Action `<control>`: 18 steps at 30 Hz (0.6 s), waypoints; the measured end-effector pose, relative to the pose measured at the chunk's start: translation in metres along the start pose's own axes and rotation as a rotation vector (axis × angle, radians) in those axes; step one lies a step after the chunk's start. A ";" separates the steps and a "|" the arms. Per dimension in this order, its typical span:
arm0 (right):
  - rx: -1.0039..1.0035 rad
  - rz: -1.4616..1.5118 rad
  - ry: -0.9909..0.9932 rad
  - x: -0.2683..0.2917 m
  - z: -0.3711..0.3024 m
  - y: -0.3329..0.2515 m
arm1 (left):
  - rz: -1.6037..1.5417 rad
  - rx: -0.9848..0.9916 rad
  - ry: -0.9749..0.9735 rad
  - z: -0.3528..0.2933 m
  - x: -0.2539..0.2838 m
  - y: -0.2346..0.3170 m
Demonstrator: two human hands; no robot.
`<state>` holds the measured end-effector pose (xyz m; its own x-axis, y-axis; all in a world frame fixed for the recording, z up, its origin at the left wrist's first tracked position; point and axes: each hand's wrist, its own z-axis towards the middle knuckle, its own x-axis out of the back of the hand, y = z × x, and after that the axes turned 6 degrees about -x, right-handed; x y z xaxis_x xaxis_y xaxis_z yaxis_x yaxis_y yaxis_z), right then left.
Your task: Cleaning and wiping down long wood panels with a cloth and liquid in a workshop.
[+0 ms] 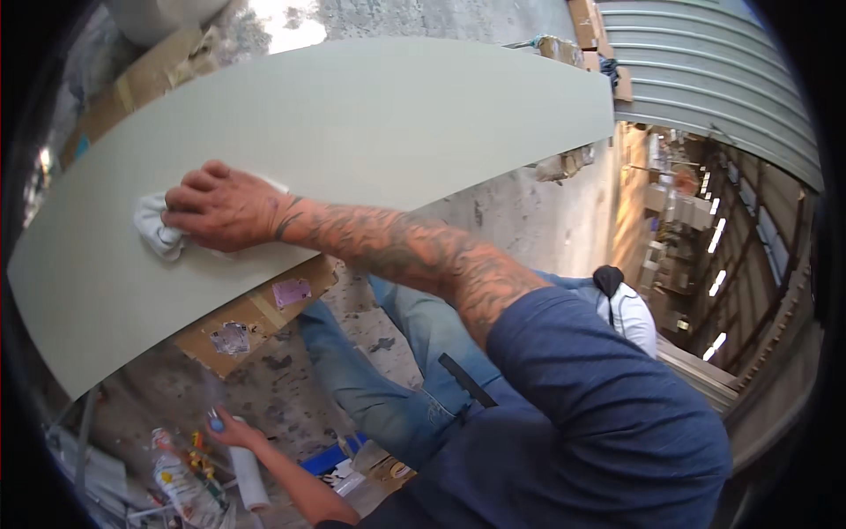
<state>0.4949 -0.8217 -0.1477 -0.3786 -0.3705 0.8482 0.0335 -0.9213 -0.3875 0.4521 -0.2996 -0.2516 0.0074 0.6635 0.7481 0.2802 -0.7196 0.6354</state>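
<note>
A large pale grey-green panel with a curved far edge lies across the view. My right hand presses a crumpled white cloth against its left part, fingers bent over the cloth. The tattooed right arm reaches across from the right. At the lower left, off the panel's near edge, my left hand is closed around something with a small blue part by the fingertips. A white cylinder extends below that hand; whether it is the held thing or stands behind it, I cannot tell.
Cardboard shows under the panel's near edge, with another cardboard box beyond its far left edge. A blue box and cluttered bottles or bags sit low at the left. Ribbed metal sheeting stands at the upper right.
</note>
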 end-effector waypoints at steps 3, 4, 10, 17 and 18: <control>-0.085 0.000 0.058 -0.003 -0.018 -0.002 | -0.122 -0.105 0.081 -0.061 0.075 0.101; -0.140 0.045 0.086 0.003 -0.023 -0.006 | -0.154 -0.141 0.052 -0.070 0.104 0.116; -0.339 -0.120 0.178 0.095 -0.164 0.066 | -0.313 -0.355 -0.429 -0.131 0.102 0.290; -0.983 -0.531 0.273 0.270 -0.414 0.277 | -0.482 -0.282 -0.968 -0.210 -0.085 0.441; -1.085 -0.570 0.308 0.287 -0.445 0.308 | -0.483 -0.286 -1.021 -0.229 -0.104 0.456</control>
<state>-0.0155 -1.1589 -0.1841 -0.2934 0.2238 0.9294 -0.9239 -0.3163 -0.2155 0.3596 -0.7436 0.0035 0.7652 0.6438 -0.0028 0.2393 -0.2804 0.9296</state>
